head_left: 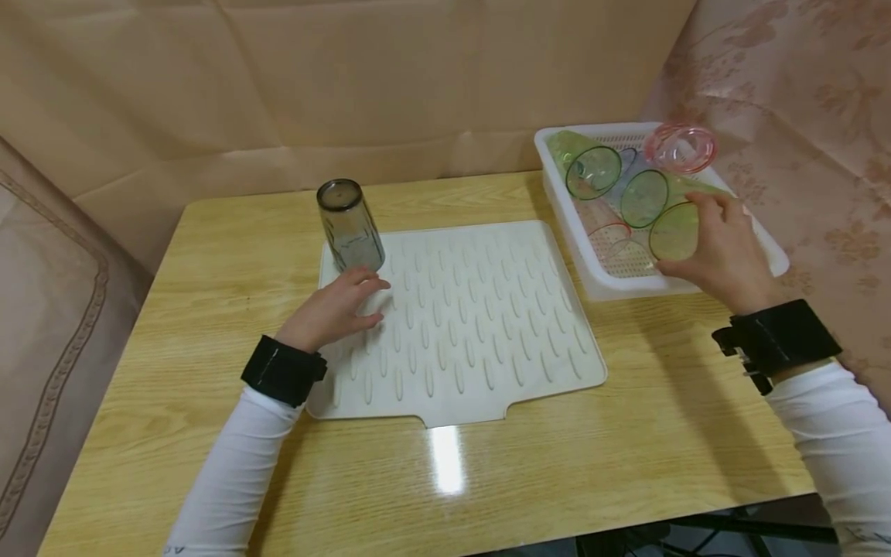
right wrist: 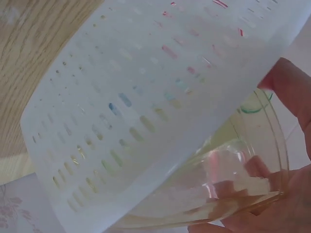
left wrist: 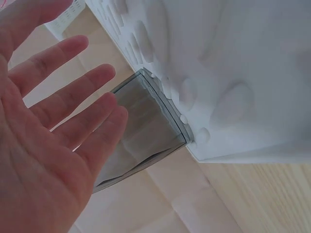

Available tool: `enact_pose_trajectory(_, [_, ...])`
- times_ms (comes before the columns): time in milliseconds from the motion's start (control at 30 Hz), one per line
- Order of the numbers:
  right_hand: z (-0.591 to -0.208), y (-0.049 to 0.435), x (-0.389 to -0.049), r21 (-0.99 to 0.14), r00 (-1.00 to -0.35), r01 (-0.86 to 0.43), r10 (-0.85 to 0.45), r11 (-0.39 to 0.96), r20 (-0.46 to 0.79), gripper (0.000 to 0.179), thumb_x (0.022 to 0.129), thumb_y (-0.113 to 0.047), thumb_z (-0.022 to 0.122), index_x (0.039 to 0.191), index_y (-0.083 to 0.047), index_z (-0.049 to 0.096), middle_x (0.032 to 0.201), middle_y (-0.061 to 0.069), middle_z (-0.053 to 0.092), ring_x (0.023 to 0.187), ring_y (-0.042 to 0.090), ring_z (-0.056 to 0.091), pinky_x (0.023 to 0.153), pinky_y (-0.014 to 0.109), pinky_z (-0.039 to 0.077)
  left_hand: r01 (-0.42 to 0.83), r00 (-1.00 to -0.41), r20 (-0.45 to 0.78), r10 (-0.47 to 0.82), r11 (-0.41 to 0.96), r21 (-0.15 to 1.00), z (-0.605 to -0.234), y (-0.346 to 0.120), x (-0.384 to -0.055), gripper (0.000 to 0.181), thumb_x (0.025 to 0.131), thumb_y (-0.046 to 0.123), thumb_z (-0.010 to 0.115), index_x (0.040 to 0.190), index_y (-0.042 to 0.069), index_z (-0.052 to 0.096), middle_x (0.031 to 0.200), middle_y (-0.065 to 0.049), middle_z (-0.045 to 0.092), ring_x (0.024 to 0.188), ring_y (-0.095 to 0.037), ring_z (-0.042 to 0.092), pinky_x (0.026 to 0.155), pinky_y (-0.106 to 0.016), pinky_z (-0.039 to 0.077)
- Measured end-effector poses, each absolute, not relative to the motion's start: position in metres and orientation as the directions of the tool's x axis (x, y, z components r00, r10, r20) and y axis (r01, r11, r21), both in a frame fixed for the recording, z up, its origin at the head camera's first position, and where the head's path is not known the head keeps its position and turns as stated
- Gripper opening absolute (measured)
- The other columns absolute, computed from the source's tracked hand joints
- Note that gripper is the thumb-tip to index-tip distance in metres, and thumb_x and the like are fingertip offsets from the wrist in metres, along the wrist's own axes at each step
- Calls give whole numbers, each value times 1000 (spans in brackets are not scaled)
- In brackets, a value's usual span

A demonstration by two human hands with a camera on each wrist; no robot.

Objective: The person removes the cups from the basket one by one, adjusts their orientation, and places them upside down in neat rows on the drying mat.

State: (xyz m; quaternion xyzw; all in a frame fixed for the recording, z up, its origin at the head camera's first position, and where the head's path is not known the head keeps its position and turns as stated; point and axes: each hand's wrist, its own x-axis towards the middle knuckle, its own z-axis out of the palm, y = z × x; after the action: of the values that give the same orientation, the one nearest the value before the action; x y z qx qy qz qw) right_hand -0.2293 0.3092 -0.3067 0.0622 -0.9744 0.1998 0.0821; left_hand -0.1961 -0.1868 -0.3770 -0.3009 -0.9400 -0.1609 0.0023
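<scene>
A smoky grey glass [head_left: 351,228] stands upside down on the back left corner of the white ridged mat [head_left: 487,371]. Just in front of it is my left hand [head_left: 334,309], fingers spread and holding nothing; in the left wrist view, its fingertips overlap the grey glass [left wrist: 150,121]. Over at the basket [head_left: 595,282], my right hand [head_left: 727,247] curves its thumb and fingers round a yellow-green glass [head_left: 675,232]. The right wrist view has that glass [right wrist: 228,165] close up, its wide rim near the palm and some fingertips showing through its wall.
Several tinted glasses lie in the white slotted basket, among them a green one [head_left: 643,199], another green one [head_left: 592,172] and a pink one [head_left: 681,147] at the back rim. The wooden table [head_left: 195,309] ends at a beige cloth [head_left: 390,93] behind.
</scene>
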Motion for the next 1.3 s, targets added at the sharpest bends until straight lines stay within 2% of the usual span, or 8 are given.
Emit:
enact_pose_trajectory(267, [-309, 311, -231, -384, -975, -171, -99, 907, 201, 98, 68, -9, 84, 145, 7, 25, 139, 40, 26, 122, 59, 28, 92, 71, 28, 541, -834, 71, 548, 783, 309, -379, -188, -196, 45, 84, 14, 76, 123, -2, 60, 122, -21, 55, 114, -34, 50, 91, -46, 47])
enact_pose_trajectory(600, [-310, 312, -224, -388, -944, -224, -101, 894, 313, 99, 64, -6, 86, 142, 9, 27, 127, 44, 33, 111, 59, 36, 89, 69, 31, 522, -842, 42, 538, 791, 319, -378, -187, -195, 46, 85, 15, 76, 125, -2, 60, 122, -22, 55, 112, -33, 51, 89, -46, 48])
enact_pose_trajectory(1067, [-298, 303, -212, -380, -912, -282, -123, 881, 391, 97, 66, -6, 83, 143, 9, 26, 127, 42, 33, 109, 60, 37, 89, 69, 31, 506, -849, 32, 527, 796, 333, -377, -186, -193, 47, 84, 17, 76, 125, -1, 60, 122, -21, 55, 112, -33, 52, 89, -46, 48])
enact_pose_trajectory(1300, [-288, 290, -204, -367, -883, -312, -125, 876, 452, 100, 63, -5, 88, 143, 6, 28, 128, 39, 34, 109, 57, 40, 88, 70, 35, 489, -853, -4, 522, 802, 343, -379, -183, -190, 48, 85, 18, 75, 126, -1, 59, 127, -23, 53, 120, -37, 48, 96, -50, 43])
